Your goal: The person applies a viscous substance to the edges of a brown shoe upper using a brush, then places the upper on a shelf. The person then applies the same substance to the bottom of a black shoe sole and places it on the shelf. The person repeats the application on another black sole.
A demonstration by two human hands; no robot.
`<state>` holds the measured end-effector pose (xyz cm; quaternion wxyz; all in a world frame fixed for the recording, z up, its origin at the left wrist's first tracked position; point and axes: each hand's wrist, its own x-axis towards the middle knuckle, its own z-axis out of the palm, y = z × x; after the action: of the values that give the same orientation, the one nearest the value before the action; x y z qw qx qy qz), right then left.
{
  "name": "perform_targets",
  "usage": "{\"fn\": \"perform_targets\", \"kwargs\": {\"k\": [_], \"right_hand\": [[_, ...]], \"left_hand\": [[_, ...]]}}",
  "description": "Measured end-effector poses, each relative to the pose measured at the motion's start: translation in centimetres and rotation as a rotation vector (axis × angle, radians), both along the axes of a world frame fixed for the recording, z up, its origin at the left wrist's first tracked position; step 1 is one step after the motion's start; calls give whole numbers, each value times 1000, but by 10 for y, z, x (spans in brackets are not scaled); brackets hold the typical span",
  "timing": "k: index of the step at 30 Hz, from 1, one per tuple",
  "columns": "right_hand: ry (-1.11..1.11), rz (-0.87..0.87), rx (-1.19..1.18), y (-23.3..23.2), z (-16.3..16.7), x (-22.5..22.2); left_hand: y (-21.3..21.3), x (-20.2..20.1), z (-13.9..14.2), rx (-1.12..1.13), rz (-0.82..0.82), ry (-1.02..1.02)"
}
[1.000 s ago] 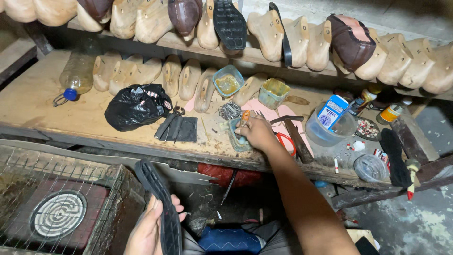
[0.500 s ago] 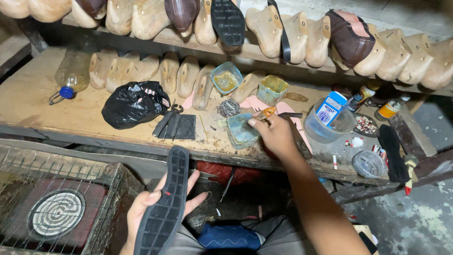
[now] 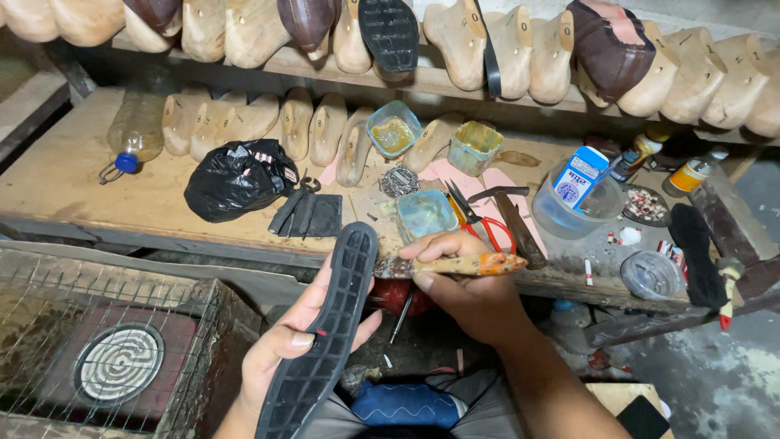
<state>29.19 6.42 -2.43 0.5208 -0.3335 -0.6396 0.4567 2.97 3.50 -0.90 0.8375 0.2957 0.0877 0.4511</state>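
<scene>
Both hands are working over the lap, in front of the wooden bench (image 3: 73,183). Left hand (image 3: 284,341) is cupping a black rubber sole (image 3: 329,325) from beneath, tread side up, fingers wrapped round its edge. Right hand (image 3: 463,289) is pinching a wooden-handled brush (image 3: 447,265), bristle end touching the sole's upper end. No glue coat is showing on the tread yet, so application appears to be at its start; most of the sole remains uncovered. A small tub (image 3: 424,213) is sitting on the bench just behind the brush, with red-handled scissors (image 3: 479,221) beside it. Wooden shoe lasts (image 3: 325,130) are lining the back.
</scene>
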Motion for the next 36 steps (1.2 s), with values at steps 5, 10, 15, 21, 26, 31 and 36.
{"fn": "perform_targets", "kwargs": {"k": [5,10,15,21,26,31,36], "right_hand": [[-127,-5,122,-9,11,-9],[-153,-84,212,-14,20,-13],[-167,93,73,-23,29,-18],[-52,39,261,-29,33,-22],[-75,138,103,-36,34,-29],[-180,-30,271,-31,39,-29],[-88,174,31,-37,35,-33]], "left_hand": [[-5,0,9,-14,13,30],[-7,-1,10,-11,0,43],[-6,0,8,22,-5,-2],[-6,-2,1,-93,56,-42],[-7,-4,0,-92,40,-131],[-5,-4,1,-68,43,-103],[0,-8,-9,-134,-18,-241]]}}
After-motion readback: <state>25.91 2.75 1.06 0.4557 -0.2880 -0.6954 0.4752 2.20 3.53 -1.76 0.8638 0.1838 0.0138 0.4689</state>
